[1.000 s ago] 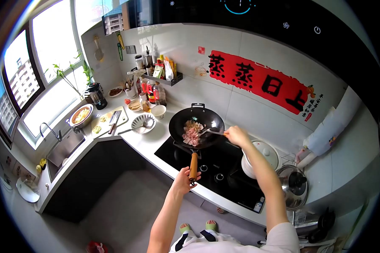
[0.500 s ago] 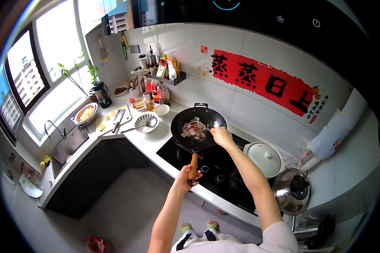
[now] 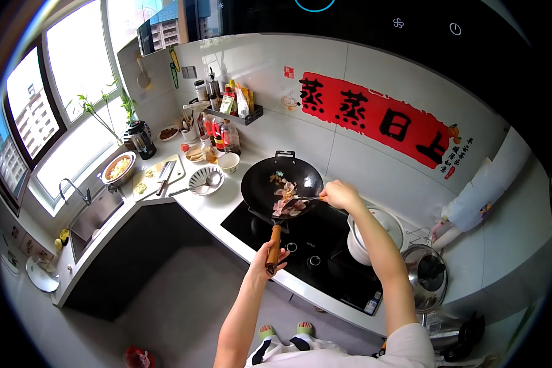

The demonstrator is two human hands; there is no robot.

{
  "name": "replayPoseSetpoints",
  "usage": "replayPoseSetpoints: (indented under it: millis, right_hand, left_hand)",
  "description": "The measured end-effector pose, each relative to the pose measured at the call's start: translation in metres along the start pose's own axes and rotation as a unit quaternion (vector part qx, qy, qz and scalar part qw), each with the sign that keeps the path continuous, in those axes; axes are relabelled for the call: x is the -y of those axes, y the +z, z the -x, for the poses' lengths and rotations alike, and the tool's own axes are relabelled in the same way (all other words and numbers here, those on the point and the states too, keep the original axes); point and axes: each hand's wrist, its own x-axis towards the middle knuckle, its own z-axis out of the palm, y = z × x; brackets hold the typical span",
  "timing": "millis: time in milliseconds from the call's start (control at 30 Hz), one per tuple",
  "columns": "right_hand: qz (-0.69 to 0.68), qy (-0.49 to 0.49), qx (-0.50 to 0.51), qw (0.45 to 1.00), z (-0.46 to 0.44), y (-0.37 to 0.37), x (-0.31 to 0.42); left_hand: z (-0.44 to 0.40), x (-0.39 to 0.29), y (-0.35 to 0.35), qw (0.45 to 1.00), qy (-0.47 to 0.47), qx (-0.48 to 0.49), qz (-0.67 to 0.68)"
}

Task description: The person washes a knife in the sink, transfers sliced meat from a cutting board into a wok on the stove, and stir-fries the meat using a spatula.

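Observation:
A black wok [image 3: 257, 183] sits on the dark glass cooktop [image 3: 242, 227]. Its wooden handle [image 3: 275, 242] points back toward me, and my left hand [image 3: 265, 257] is closed round it. Over the wok's right rim, my right hand [image 3: 342, 195] grips a spatula [image 3: 311, 198], whose head is down among the food. Sliced meat [image 3: 288, 203] lies in the lower right part of the wok, with some small browned bits [image 3: 276, 178] farther back. The spatula's edge is partly hidden by the slices.
Right of the wok stands a white lidded pot [image 3: 383, 226], then a steel lid [image 3: 426, 276]. To the left are a striped bowl [image 3: 197, 179] holding a ladle, a white cup [image 3: 229, 162], a cutting board [image 3: 142, 190] with a knife, and a sink [image 3: 92, 224].
My right hand has moved right and slightly nearer to me with the spatula. The meat has shifted from the wok's middle toward its near right side. My left hand keeps its hold.

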Motion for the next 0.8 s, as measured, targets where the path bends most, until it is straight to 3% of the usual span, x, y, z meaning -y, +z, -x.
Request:
replayPoseSetpoints:
  millis: [133,300,533,667,800]
  right_hand:
    - [-0.023,-0.035,-0.079,0.996,-0.047,0.067,-0.009]
    - [-0.027,-0.033,-0.171,0.984,-0.066,0.066,-0.004]
    - [-0.031,-0.027,-0.145,0.989,-0.084,0.102,-0.006]
    - [0.049,-0.002,-0.159,0.986,-0.068,0.106,-0.029]
    - [0.001,0.003,-0.079,0.997,-0.026,0.072,-0.023]
  left_hand:
    - [0.0,0.001,0.003,1.0,0.011,0.001,0.02]
    - [0.003,-0.011,-0.007,1.0,0.001,-0.007,0.031]
    - [0.006,-0.015,-0.012,0.999,-0.003,-0.012,0.051]
    - [0.007,-0.014,-0.008,0.999,-0.001,-0.028,0.039]
    - [0.005,-0.014,-0.008,0.999,-0.001,-0.018,0.033]
